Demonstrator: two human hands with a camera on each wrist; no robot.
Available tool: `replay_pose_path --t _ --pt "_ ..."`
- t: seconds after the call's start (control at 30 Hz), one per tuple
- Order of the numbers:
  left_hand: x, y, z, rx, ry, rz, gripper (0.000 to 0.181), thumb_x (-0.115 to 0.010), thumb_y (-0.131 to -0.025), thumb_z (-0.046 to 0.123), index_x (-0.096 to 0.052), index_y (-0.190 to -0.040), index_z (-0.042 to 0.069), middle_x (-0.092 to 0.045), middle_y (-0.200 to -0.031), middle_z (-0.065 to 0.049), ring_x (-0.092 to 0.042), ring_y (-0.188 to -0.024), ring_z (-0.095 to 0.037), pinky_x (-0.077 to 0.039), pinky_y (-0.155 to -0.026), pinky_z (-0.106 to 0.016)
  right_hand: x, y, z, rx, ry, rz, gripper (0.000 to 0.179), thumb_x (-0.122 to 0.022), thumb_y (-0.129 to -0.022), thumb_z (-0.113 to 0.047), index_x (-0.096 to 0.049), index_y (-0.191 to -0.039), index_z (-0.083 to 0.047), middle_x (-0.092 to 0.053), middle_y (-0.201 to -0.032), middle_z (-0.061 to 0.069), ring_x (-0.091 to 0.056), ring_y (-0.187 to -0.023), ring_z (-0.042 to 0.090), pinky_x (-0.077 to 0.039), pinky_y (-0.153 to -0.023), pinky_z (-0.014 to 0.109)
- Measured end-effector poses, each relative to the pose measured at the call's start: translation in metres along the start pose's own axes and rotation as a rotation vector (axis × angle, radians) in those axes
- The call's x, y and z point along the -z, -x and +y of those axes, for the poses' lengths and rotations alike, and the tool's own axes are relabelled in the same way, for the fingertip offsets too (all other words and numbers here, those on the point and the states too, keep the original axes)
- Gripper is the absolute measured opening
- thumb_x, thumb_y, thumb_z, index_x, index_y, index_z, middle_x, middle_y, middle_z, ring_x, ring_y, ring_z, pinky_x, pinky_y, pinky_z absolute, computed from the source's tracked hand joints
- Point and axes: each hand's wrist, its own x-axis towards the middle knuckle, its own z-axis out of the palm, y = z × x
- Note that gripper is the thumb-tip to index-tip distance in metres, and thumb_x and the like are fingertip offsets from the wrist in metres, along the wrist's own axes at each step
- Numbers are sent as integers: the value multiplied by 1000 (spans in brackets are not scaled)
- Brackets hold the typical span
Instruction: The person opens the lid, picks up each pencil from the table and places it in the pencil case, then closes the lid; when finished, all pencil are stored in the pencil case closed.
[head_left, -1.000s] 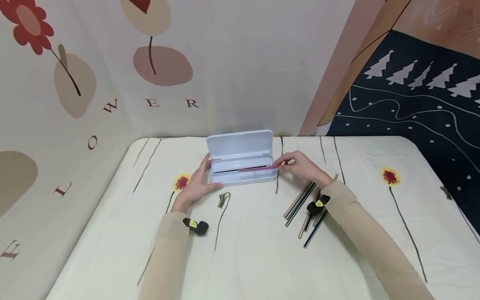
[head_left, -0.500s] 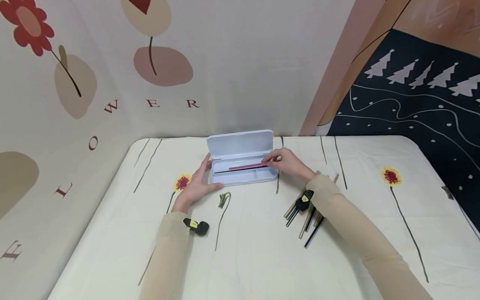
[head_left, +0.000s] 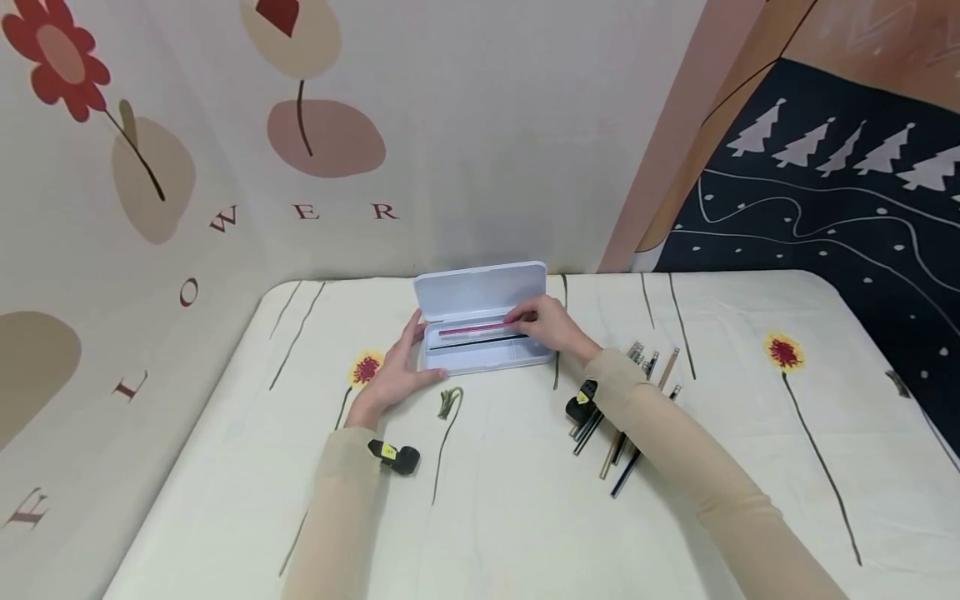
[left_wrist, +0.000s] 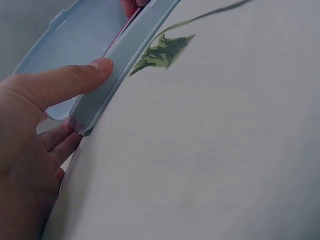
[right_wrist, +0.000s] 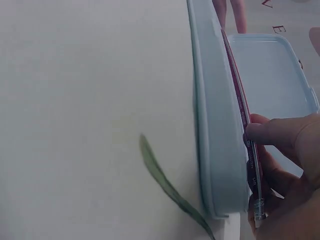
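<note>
A pale blue pencil case (head_left: 465, 362) lies on the cloth, its lid (head_left: 480, 290) raised at the back. My left hand (head_left: 396, 380) grips its left end; in the left wrist view the thumb (left_wrist: 85, 80) presses the front wall, other fingers behind. Over the rear part of the tray, my right hand (head_left: 553, 323) pinches a red pencil (head_left: 468, 329) near its right end, thumb against it in the right wrist view. The pencil runs lengthwise along the case. A dark pencil (head_left: 480, 342) lies in the tray just in front of it.
Several pencils (head_left: 628, 473) are heaped on the flower-printed cloth (head_left: 510, 500), partly under my right forearm. Behind the case rises a wall covering (head_left: 480, 217) with printed flowers and letters. A dark cloth with white trees (head_left: 825, 217) hangs at the right.
My right hand has moved left and slightly back, bringing the red pencil from across the case's right end to over the rear of the tray. The left hand has stayed on the case.
</note>
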Motion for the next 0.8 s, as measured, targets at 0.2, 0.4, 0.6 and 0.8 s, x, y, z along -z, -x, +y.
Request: replay_pose_path --t 0.2,0.4,0.6,0.8 --pt "-1 -1 -1 2 -8 -2 111 -80 -79 20 0 -157 20 -24 -156 -12 -18 -143 -31 -5 -113 -58 -7 -1 -2 -32 36 13 13 -68 -86 1 -76 -95 0 -73 -94 10 -60 -84 19 -48 -75 27" --pt "-1 -1 1 -2 -11 -6 110 -79 -80 20 0 -157 19 -24 -156 -13 -18 -143 -31 -6 -113 -58 -9 -1 -4 -68 42 22 14 -69 -87 -2 -77 -98 -4 -73 -97 7 -62 -91 20 -48 -81 31" --pt "0 -1 0 -13 -17 -10 111 -79 -80 21 1 -157 19 -24 -156 -14 -17 -143 -32 -6 -112 -60 -8 2 -5 -90 21 25 16 -66 -87 2 -76 -98 -2 -72 -99 9 -60 -98 23 -47 -87 36" --pt "0 0 -1 -5 -21 -11 111 -79 -80 22 2 -157 20 -23 -157 -14 -16 -143 -32 -5 -112 -60 -11 0 -3 -48 97 45 15 -67 -86 1 -77 -95 -6 -73 -97 6 -62 -97 22 -48 -87 36"
